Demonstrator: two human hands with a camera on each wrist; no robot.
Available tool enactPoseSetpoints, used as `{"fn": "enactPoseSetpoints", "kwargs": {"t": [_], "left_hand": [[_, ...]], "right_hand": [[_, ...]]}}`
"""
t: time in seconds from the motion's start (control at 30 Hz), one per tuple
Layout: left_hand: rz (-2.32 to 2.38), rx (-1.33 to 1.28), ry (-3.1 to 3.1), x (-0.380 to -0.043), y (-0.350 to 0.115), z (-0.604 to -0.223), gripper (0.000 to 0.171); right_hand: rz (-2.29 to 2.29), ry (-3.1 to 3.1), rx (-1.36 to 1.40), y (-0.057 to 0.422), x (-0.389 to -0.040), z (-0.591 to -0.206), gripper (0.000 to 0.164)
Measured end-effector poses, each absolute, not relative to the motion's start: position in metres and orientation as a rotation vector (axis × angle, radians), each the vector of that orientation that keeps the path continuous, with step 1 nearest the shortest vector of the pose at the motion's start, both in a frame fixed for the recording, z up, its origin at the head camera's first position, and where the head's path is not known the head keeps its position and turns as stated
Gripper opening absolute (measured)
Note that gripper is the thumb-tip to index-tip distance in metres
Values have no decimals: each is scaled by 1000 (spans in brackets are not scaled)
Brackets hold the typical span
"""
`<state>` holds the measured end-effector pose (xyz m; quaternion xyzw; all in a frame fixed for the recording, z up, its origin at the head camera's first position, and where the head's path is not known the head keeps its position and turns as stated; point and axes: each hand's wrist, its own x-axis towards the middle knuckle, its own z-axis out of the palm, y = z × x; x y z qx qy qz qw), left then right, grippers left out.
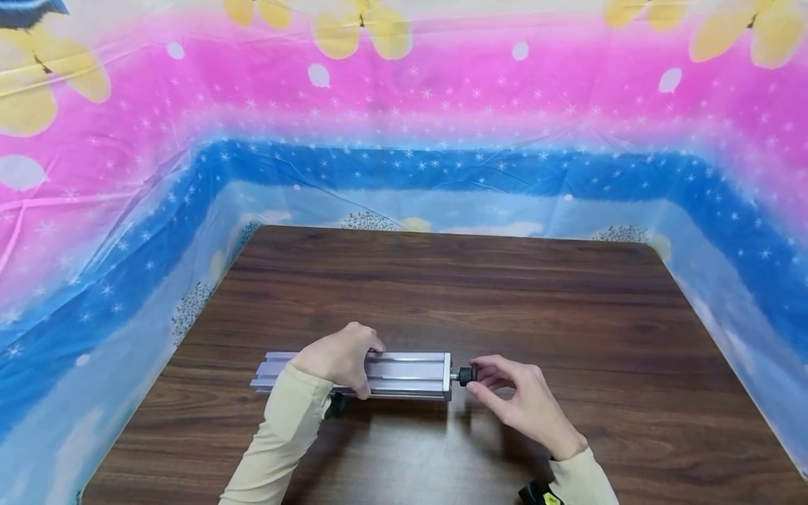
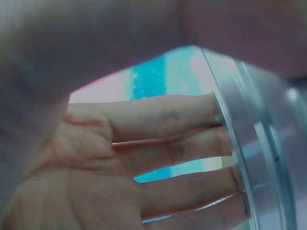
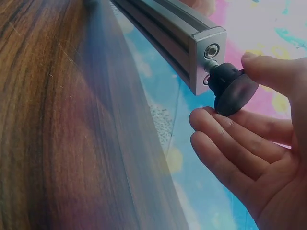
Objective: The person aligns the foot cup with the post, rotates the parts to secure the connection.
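A silver aluminium profile (image 1: 410, 367) with lengthwise grooves lies crosswise in front of me, held over the near half of the table. My left hand (image 1: 334, 356) grips it around the middle, thumb on the near side and fingers on the far side. A flat end plate (image 3: 197, 72) with a socket-head bolt (image 3: 211, 50) caps its right end. From this plate sticks out a black levelling foot (image 3: 235, 91) on a threaded stud. My right hand (image 1: 520, 393) pinches the foot's round base between thumb and fingers.
Dark wood-grain table (image 1: 442, 294) under both hands. A patterned cloth (image 1: 442, 168) in pink and blue hangs around its back and sides. Black wrist gear (image 1: 536, 493) with a yellow mark sits at the right sleeve.
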<state>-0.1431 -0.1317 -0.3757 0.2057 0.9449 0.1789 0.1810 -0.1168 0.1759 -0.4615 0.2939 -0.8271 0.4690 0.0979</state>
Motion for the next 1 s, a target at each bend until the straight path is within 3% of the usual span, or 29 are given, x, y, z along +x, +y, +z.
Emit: {"fn": "enactPoseSetpoints", "kwargs": {"t": [0.17,0.5,0.7,1.0], "left_hand": [[499,594,2670,-143,-131,-375,47],[473,548,2668,-140,-127,-373,52],[488,567,2683,-141,-126,-373,52],[497,575,2684,-141,-127,-374,52]], "right_hand": [[1476,-2553,763,176,-116,-462,18],[1446,-2686,733,179,-112,-460,24],[1400,-2445,952,179,-111,-466,67],[1426,-2349,954,177,-113,-468,50]]}}
